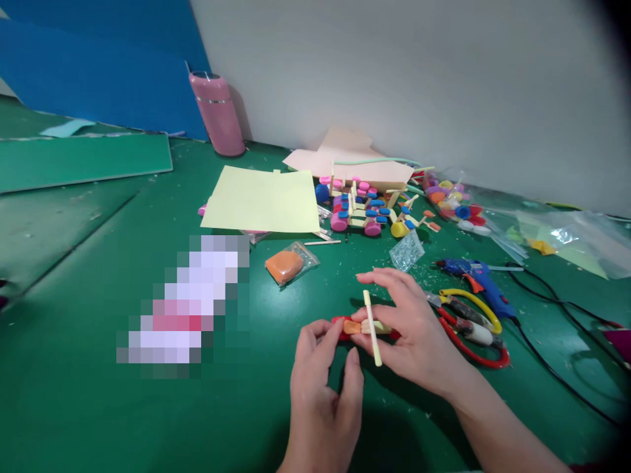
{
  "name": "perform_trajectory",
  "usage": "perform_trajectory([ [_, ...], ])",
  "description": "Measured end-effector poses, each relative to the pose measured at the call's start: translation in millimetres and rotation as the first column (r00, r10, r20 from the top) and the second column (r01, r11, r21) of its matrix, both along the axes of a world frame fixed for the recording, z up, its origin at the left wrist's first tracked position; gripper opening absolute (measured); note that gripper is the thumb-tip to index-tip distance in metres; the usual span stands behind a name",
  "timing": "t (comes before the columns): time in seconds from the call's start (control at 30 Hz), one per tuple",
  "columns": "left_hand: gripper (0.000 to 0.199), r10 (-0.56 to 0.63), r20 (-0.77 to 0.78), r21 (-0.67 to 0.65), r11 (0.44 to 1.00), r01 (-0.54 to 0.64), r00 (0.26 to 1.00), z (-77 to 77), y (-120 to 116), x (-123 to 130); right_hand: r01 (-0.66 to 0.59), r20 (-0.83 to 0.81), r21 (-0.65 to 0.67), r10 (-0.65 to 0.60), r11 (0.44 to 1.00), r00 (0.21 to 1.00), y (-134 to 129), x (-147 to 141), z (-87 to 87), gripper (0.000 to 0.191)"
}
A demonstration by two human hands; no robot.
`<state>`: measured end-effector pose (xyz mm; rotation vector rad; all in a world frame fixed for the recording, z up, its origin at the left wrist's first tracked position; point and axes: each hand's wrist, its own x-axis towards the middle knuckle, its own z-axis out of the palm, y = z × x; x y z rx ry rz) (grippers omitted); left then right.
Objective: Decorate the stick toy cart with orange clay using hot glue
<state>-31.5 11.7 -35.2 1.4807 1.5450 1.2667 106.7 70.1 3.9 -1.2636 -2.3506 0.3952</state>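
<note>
Low over the green table, my right hand [399,328] is closed on a small craft piece [373,328] with a pale crossbar, an orange part and red ends. The fingertips of my left hand [325,374] touch the orange and red end of this piece; its index finger and thumb are curved, with a gap between them lower down. Fingers partly cover the piece. An orange block in a clear bag [286,265] lies beyond my left hand.
Pliers [476,332] and a blue glue gun [476,279] with black cords lie at right. Behind are colourful stick models [362,210], a yellow sheet [261,200] and a pink bottle [217,115]. A blurred item lies at left.
</note>
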Motion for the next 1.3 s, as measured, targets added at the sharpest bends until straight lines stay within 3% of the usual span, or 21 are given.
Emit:
perform_trajectory([
  [0.5,0.026,-0.01,-0.074,-0.047,0.999,0.006,0.997,-2.0,6.4,-6.8,-0.013,0.002,-0.001,0.013,1.0,1.0,1.2,2.0,-1.2,0.01],
  [0.73,0.033,-0.042,-0.029,0.026,0.999,0.042,0.999,-2.7,-1.7,-3.2,-0.017,0.002,0.024,0.017,1.0,1.0,2.7,2.3,-2.7,0.009],
  [1.03,0.032,-0.047,-0.127,-0.004,0.999,0.046,0.991,-2.8,5.0,-7.9,-0.024,0.014,0.006,0.024,1.0,1.0,1.4,3.1,-0.1,0.011],
  [1.3,0.024,-0.219,-0.168,-0.05,0.976,0.214,0.961,2.9,24.4,-19.4,-0.04,0.037,-0.035,0.042,0.999,0.998,3.2,6.6,0.2,0.011],
])
